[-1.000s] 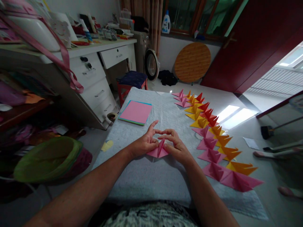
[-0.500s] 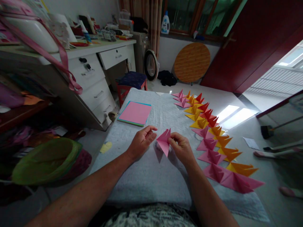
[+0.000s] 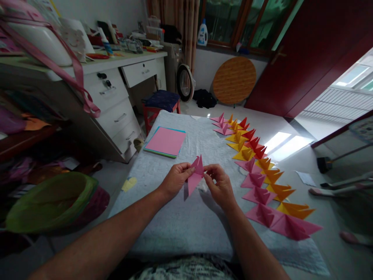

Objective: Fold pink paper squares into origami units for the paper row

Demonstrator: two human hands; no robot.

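A folded pink paper crane [image 3: 197,175] is held just above the cloth in front of me, its points upward and one wing hanging down. My left hand [image 3: 176,179] pinches its left side between thumb and fingers. At its right edge, the thumb and forefinger of my right hand [image 3: 219,182] close on the paper. Beyond my left hand lies a stack of square paper sheets [image 3: 166,140], pink on top with blue and green edges below. Rows of finished pink cranes [image 3: 259,195], yellow cranes [image 3: 244,153] and red cranes [image 3: 256,146] line the right side.
A pale blue cloth [image 3: 175,233] covers the table. A yellow paper scrap [image 3: 129,184] lies near its left edge. On the floor at left stands a bin with a green liner [image 3: 52,202]. A white desk [image 3: 116,101] and a stool [image 3: 161,100] are beyond.
My left hand has closed on the crane's left side, where it was open and apart before. The crane has turned and moved slightly left; my right fingers have shifted their hold to its edge.
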